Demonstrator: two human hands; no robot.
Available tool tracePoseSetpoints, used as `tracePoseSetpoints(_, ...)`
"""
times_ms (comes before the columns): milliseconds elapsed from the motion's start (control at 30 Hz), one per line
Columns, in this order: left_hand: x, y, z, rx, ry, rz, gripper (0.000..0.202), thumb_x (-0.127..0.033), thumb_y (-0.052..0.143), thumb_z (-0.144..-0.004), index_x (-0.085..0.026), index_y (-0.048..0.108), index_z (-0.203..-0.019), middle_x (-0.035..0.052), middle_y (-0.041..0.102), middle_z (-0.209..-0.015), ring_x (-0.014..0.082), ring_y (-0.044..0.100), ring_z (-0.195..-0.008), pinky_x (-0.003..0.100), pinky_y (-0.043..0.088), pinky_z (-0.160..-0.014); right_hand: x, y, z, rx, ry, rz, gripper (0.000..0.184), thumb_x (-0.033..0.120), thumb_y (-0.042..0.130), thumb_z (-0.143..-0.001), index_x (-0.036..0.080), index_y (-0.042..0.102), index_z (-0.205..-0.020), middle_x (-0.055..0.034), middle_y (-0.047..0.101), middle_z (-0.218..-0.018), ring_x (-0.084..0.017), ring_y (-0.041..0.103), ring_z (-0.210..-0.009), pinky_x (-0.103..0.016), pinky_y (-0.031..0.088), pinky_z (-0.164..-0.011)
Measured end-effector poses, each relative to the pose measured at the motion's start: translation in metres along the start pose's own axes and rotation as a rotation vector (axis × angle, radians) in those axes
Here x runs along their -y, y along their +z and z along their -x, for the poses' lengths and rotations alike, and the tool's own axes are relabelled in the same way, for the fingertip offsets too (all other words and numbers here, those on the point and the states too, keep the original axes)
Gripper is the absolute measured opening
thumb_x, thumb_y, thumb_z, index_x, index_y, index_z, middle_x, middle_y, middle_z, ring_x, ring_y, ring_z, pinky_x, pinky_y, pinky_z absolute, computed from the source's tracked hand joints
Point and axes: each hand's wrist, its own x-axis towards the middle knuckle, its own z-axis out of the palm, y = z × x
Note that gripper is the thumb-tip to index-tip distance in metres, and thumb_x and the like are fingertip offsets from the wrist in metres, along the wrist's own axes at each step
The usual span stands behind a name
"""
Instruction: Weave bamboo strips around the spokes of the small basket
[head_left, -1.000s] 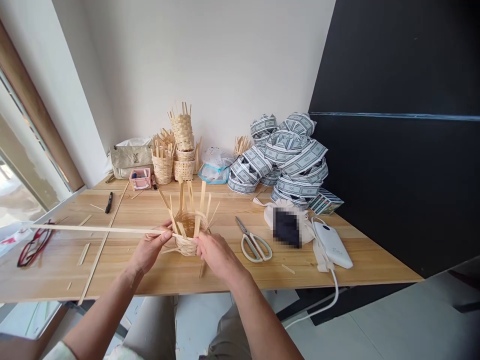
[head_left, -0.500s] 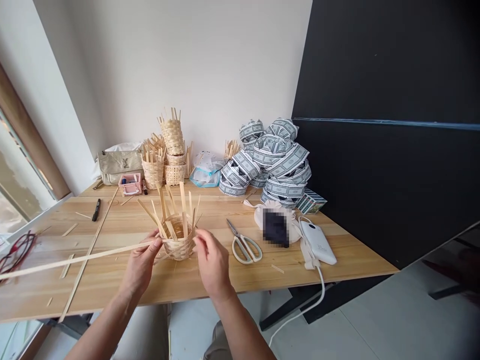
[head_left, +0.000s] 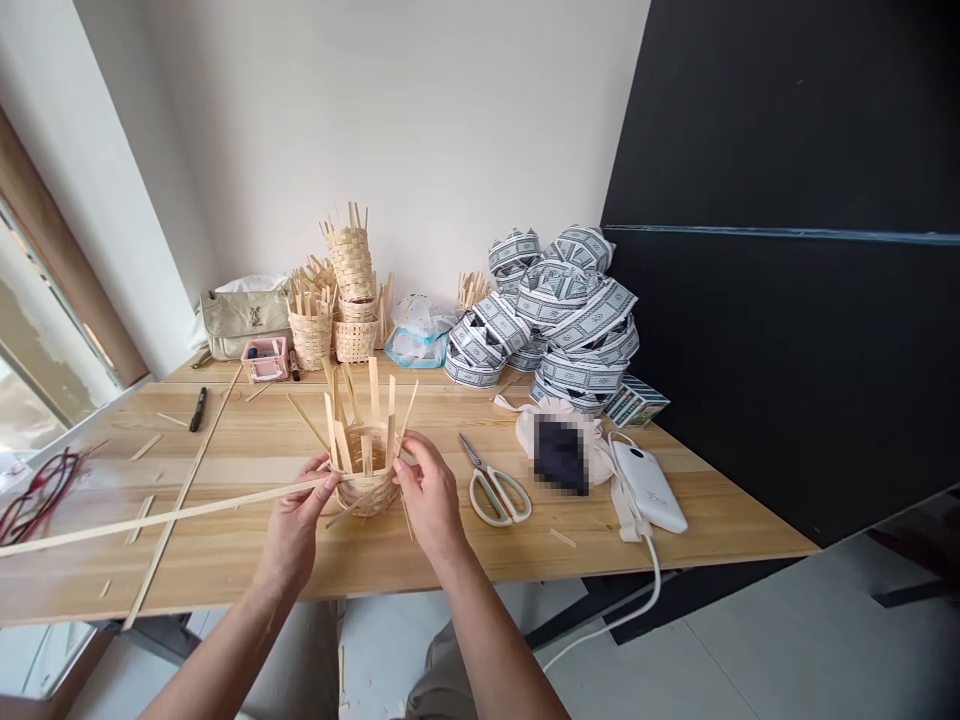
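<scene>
A small half-woven bamboo basket (head_left: 365, 486) stands on the wooden table (head_left: 480, 555), its upright strips sticking up loose. My left hand (head_left: 296, 520) pinches a long bamboo strip (head_left: 150, 520) against the basket's left side; the strip runs off to the left over the table. My right hand (head_left: 429, 496) grips the basket's right side, fingers closed on its rim and uprights.
Scissors (head_left: 495, 485) lie right of the basket, then a cloth pouch (head_left: 559, 445) and a white power bank (head_left: 651, 487) with a cable. Finished baskets (head_left: 337, 310), a beige bag (head_left: 240, 318), a pink box (head_left: 264, 358) and patterned rolls (head_left: 559, 310) line the back. A marker (head_left: 196, 408) and red glasses (head_left: 34, 490) lie left.
Both hands have turned the basket, so its uprights stand differently. The long strip's far end has dropped lower toward the table's left edge. My right hand has closed back onto the basket.
</scene>
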Motion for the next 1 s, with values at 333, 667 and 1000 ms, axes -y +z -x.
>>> tracePoseSetpoints(333,0.0,0.008,0.013,0.051,0.065,-0.105,0.025,-0.041,0.058,-0.078,-0.021,0.073,-0.083,0.0073,0.067,-0.098,0.024,0.036,-0.125,0.039,0.028,-0.104,0.023,-0.002,0.019,0.136,-0.206,0.2,0.025,0.016,0.041,-0.088,0.02,0.063,-0.1,-0.0038,0.07,-0.082,-0.014,0.065,-0.066,-0.023,0.05,-0.062)
tracePoseSetpoints(667,-0.005,0.002,0.02,0.196,0.07,-0.138,0.032,-0.051,0.059,-0.074,-0.025,0.073,-0.088,0.0069,0.048,-0.122,0.0261,0.05,-0.111,0.035,0.042,-0.096,0.033,-0.005,0.009,0.277,0.025,0.283,0.016,0.016,0.048,-0.083,0.02,0.063,-0.089,-0.001,0.07,-0.072,-0.013,0.063,-0.051,-0.022,0.047,-0.055)
tracePoseSetpoints(1000,-0.026,-0.021,-0.012,0.424,0.345,-0.483,0.012,-0.03,0.064,-0.073,-0.025,0.073,-0.08,0.0061,0.067,-0.084,0.0182,0.062,-0.072,0.023,0.049,-0.066,0.036,-0.011,-0.003,0.437,0.212,0.108,0.016,0.011,0.051,-0.076,0.02,0.05,-0.063,0.0045,0.063,-0.058,-0.009,0.056,-0.043,-0.018,0.042,-0.045)
